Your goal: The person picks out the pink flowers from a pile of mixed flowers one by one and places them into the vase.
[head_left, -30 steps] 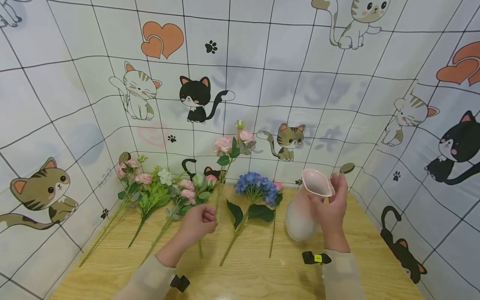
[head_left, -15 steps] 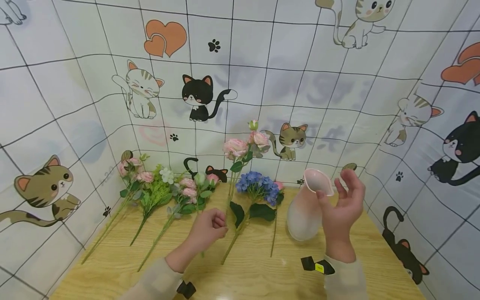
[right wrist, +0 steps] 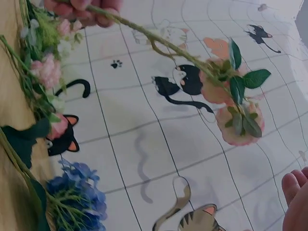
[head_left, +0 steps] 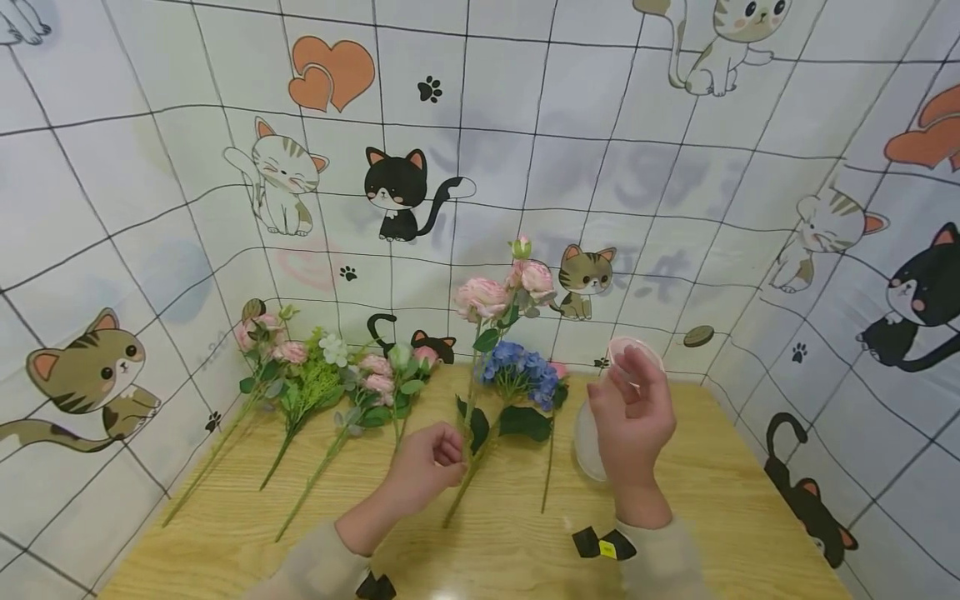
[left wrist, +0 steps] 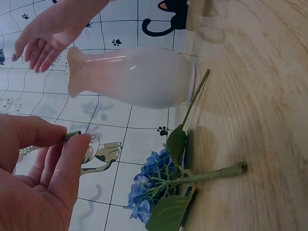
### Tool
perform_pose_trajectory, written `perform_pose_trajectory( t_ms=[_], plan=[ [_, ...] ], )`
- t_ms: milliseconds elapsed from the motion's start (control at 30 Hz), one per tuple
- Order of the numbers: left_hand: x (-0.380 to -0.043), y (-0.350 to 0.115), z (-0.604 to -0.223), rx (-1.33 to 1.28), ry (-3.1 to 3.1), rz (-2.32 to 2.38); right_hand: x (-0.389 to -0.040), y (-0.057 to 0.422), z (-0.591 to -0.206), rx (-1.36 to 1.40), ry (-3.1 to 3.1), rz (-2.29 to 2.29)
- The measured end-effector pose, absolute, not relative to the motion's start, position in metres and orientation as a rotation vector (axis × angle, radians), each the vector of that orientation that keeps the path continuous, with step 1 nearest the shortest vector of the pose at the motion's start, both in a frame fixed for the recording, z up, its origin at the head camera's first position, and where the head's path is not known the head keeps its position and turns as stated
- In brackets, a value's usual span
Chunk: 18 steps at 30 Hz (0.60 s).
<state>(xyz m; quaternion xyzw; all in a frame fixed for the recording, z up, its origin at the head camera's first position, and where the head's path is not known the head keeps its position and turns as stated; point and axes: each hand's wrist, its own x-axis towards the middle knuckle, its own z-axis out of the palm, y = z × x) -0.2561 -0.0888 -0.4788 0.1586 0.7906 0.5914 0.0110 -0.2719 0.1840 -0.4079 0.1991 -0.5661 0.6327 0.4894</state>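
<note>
Left hand (head_left: 426, 468) pinching the stem (right wrist: 159, 39) of pink flowers (head_left: 482, 298), right hand (head_left: 637, 421) loose-fingered near a vase (left wrist: 137, 77), blue flower (head_left: 519, 372) on tabletop (head_left: 517, 546)

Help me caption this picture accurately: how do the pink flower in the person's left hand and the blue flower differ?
Pose: the pink flower is held up by the left hand, while the blue flower lies on the table.
Blooms: the pink flower has separate, rounded blooms and a bud; the blue flower has one dense cluster of small blossoms.
Both have green stems and leaves.
</note>
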Motion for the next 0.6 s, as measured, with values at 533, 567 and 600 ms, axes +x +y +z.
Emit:
perform_pose_trajectory(
  t_ms=[533,567,600],
  plan=[
    [-0.254,-0.082,-0.487,0.618,2.476,1.778,-0.275,0.118,-0.458,0.3,-1.986,2.16],
    [-0.253,-0.081,-0.488,0.629,2.472,1.772,-0.275,0.117,-0.458,0.308,-1.988,2.201],
    [-0.253,-0.08,-0.489,0.64,2.461,1.773,-0.275,0.117,-0.459,0.316,-1.985,2.235]
  ],
)
